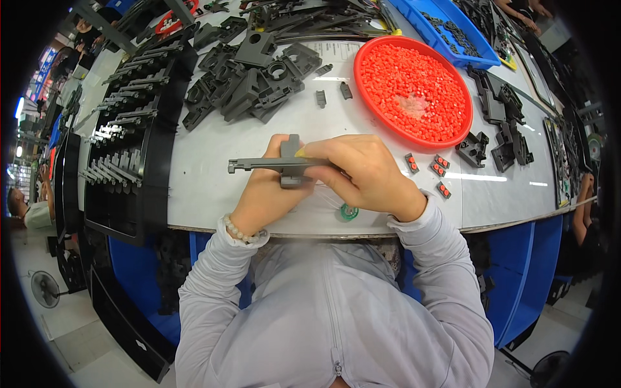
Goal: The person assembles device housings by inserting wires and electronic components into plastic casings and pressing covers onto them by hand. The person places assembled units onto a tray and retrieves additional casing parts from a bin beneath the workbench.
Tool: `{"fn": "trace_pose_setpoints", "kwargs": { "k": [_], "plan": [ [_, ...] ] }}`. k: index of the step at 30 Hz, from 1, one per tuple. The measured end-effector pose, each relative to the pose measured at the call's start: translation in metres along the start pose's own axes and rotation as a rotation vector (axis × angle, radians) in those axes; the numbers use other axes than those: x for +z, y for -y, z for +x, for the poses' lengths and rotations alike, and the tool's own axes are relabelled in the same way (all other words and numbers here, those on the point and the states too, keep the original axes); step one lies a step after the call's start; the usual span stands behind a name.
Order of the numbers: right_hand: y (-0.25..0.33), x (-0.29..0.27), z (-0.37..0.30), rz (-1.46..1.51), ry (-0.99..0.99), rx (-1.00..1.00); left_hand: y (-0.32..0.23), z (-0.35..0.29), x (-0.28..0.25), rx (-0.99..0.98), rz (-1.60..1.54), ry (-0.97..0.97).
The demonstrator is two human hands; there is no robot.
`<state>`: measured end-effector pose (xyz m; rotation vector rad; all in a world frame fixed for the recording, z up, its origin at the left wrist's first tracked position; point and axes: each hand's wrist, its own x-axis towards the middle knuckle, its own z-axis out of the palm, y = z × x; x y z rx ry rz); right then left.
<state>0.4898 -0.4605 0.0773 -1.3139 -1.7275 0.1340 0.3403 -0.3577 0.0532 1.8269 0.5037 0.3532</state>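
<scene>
Over the near part of the table, both hands are on a dark grey plastic part (265,163), a long flat bar with a notched end pointing left and an upright block crossing it. My left hand (268,200) is closed around the block from below, its fingers partly hidden behind the bar. Thumb and fingers of my right hand (365,171) pinch the bar's right end. Just below the hands lies a small green round piece (349,211). To the right of my right hand sit several small dark blocks with red inserts (439,165).
A red round tray (467,123) holds many small red pieces. Grey plastic housings (249,84) are heaped at the far left. A black rack (123,210) with rows of grey bars stands left. Black parts (504,145) lie right, and a blue bin (482,61) stands behind.
</scene>
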Motion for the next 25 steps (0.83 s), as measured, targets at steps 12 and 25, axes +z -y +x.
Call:
{"fn": "trace_pose_setpoints", "kwargs": {
  "k": [12,25],
  "plan": [
    [0.004,-0.002,-0.006,-0.028,0.152,0.055,0.005,-0.006,0.0,0.151,0.159,-0.004],
    [0.004,-0.068,-0.011,0.083,-0.144,0.281,0.009,0.013,-0.007,0.3,-0.152,-0.004]
  ]
}}
